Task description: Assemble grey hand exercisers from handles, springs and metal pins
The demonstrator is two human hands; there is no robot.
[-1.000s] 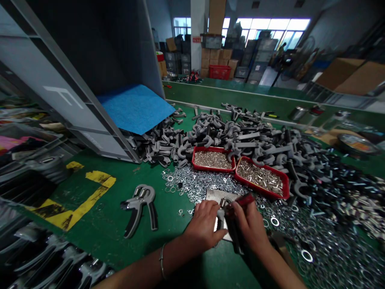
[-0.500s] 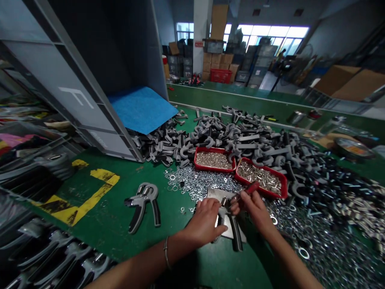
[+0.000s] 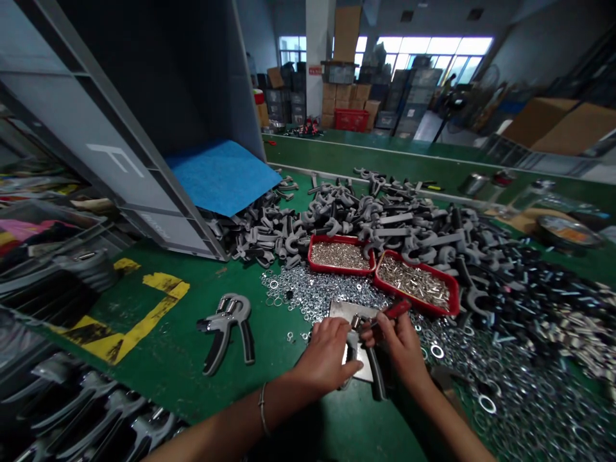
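Observation:
My left hand [image 3: 327, 356] is closed around a grey-and-black hand grip exerciser [image 3: 364, 362], which rests on a small steel plate [image 3: 346, 310]. My right hand [image 3: 399, 343] pinches a red-handled tool [image 3: 397, 310] close to the exerciser's upper end, where a small metal part shows between my hands. The tool's tip is hidden by my fingers. Left of my hands, a finished-looking exerciser with springs [image 3: 226, 330] lies on the green mat [image 3: 158, 378]. Loose steel washers [image 3: 312, 292] spread just beyond the plate.
Two red trays [image 3: 339, 255] hold small metal parts, and a heap of grey grip handles [image 3: 346, 218] lies behind them. A tilted grey crate [image 3: 120, 154] with a blue sheet [image 3: 224, 178] stands at back left. Stacked exercisers [image 3: 91, 410] fill the lower left.
My hands stay on the exerciser over the plate. The red tool's handle has shifted slightly with my right hand, and the whole view has moved a little as my head moved.

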